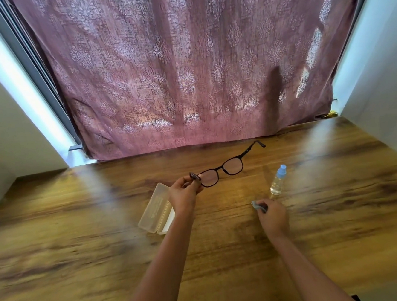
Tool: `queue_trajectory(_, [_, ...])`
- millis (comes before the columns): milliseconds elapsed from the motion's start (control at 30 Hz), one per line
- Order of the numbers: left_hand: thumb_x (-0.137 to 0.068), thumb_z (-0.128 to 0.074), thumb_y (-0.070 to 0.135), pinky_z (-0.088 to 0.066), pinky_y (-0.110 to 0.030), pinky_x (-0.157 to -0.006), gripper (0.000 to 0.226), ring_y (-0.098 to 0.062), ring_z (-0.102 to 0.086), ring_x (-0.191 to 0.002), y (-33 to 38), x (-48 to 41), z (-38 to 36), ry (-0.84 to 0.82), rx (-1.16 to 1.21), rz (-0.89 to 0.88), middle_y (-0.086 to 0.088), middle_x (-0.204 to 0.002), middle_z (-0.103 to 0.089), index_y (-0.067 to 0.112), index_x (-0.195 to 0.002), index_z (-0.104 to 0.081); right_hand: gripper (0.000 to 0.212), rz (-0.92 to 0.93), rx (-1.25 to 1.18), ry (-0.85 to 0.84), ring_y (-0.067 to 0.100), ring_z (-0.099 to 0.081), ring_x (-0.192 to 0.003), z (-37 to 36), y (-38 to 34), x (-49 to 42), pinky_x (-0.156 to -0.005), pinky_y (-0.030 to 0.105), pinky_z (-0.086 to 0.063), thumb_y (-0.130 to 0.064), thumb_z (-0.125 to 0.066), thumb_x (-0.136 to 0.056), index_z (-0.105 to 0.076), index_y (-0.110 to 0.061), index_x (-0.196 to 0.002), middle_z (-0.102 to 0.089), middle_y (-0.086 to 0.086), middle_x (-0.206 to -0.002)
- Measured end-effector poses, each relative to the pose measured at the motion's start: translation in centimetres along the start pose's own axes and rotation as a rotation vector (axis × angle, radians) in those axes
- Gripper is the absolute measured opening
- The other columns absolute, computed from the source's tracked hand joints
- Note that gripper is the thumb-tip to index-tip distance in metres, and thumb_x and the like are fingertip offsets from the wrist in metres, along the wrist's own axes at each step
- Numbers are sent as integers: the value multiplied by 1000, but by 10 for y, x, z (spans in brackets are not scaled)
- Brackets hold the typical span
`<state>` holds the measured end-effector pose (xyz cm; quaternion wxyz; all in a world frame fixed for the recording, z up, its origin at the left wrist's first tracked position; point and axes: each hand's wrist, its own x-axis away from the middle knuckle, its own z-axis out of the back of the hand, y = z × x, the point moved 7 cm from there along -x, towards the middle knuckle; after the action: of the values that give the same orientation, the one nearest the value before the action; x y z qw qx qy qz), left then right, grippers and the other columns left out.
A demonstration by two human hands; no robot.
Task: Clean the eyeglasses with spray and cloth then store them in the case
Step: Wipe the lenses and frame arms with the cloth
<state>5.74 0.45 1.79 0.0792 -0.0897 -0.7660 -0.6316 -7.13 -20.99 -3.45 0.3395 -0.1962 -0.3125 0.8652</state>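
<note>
Dark-framed eyeglasses (227, 166) hang in the air above the wooden table (79, 220), temples unfolded. My left hand (184, 194) grips them at the left hinge. Under that wrist lies an open translucent glasses case (154, 208). A small clear spray bottle (278, 180) with a blue cap stands upright to the right. Just in front of the bottle, my right hand (272, 214) rests low over the table and pinches a small grey cloth (258, 206).
A patterned maroon curtain (185, 67) hangs along the table's far edge. White walls close in on both sides. Bare wood stretches to the left of the case and to the right of the bottle.
</note>
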Motion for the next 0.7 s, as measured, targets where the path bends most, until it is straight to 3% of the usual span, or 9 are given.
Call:
queue_trajectory(133, [-76, -73, 9, -54, -18, -64, 6, -10, -64, -68, 2, -2, -6, -21, -16, -14, -3, -75, -67, 10, -80, -68, 21, 42, -163, 162, 12, -58, -79, 33, -39, 1, -62, 10, -40, -5, -67, -79, -68, -9, -99, -69, 6, -95])
queue_trajectory(300, [-77, -71, 6, -54, -19, -65, 9, -11, -64, -70, 4, -2, -16, -49, -27, -31, -3, -74, -67, 14, -75, -67, 25, 367, -268, 302, 8, -55, -84, 64, -117, 13, -71, 9, -41, -3, -69, -76, -69, -11, -100, -66, 5, -94])
queue_trajectory(400, [-78, -70, 4, -54, -16, -61, 10, -12, -62, -69, 7, -1, -21, -70, -18, -39, -3, -72, -66, 13, -74, -67, 25, 543, -173, 257, -1, -47, -80, 57, -147, 22, -75, 2, -38, -1, -67, -77, -69, -7, -101, -62, 5, -91])
queue_trajectory(533, [-78, -70, 5, -53, -15, -59, 8, -10, -62, -67, 11, 3, -26, -109, -8, -53, -3, -70, -65, 11, -74, -66, 26, 540, -85, 120, 16, -59, -80, 34, -149, 20, -70, 21, -49, -6, -64, -82, -65, -3, -109, -59, 6, -95])
queue_trajectory(700, [-79, -69, 5, -54, -19, -62, 9, -15, -64, -69, 9, 6, -28, -111, -14, -65, -7, -71, -67, 11, -74, -67, 26, 580, -61, 26, 15, -54, -79, 22, -157, 31, -66, 21, -47, -10, -55, -90, -61, -3, -114, -55, 4, -91])
